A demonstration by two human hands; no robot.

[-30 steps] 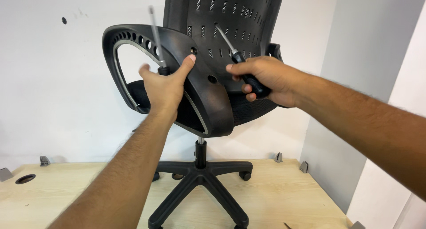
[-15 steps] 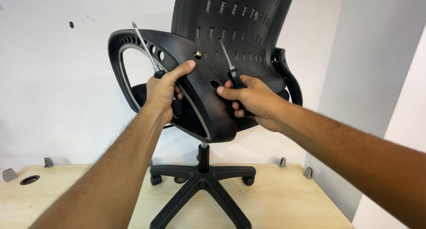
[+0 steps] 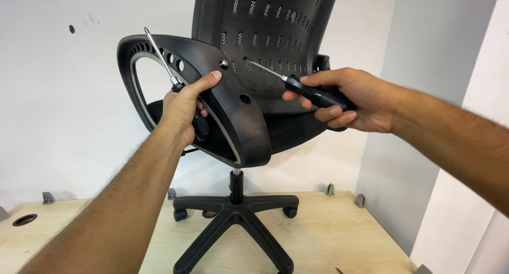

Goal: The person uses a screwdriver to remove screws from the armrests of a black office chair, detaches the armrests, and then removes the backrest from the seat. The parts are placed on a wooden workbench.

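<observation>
A black office chair stands on a wooden tabletop, its perforated backrest [image 3: 265, 24] rising at the top. My left hand [image 3: 185, 107] grips the black loop armrest [image 3: 233, 115] and also holds a screwdriver [image 3: 159, 59] whose shaft points up and left. Its thumb reaches toward a small brass screw [image 3: 225, 64] in the armrest's top. My right hand [image 3: 344, 99] holds a second black-handled screwdriver [image 3: 297, 83]; its tip lies close to the right of that screw.
The chair's five-arm black base [image 3: 233, 215] with castors rests on the light wooden tabletop [image 3: 328, 237]. A round cable hole [image 3: 24, 220] is at the left. Grey brackets [image 3: 330, 189] line the back edge. White walls stand behind and at the right.
My right hand has drawn back to the right, and its screwdriver now lies flatter, pointing left at the screw. The left hand stays on the armrest.
</observation>
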